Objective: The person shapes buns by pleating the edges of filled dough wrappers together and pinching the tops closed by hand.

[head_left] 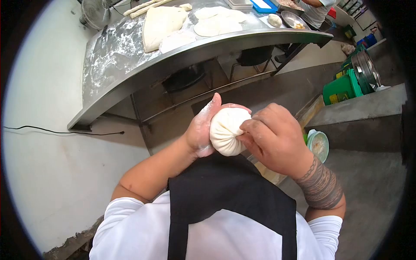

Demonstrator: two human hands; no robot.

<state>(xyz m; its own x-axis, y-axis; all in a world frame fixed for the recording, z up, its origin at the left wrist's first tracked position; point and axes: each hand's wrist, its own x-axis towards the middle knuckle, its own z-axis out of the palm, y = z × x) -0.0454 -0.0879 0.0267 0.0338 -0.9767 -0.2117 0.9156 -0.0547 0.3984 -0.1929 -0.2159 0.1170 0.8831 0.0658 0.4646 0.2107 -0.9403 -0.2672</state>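
A round white dough bun (226, 128) with gathered pleats rests in my left hand (203, 130), in front of my apron. The left palm cups it from the side, thumb raised, with flour on the skin. My right hand (274, 138) pinches the pleated dough at the bun's right side between thumb and fingertips. What lies inside the bun is hidden. Beyond my hands, on the steel table (113, 56), are a thick slab of dough (162, 26) and several flat dough rounds (218, 27).
A finished-looking bun (274, 20) and a metal bowl (294, 20) are at the table's right end, near another person (318, 11). Green buckets (342, 89) stand on a ledge at right. A pale tub (320, 146) sits below it. A black cable (65, 130) hangs at left.
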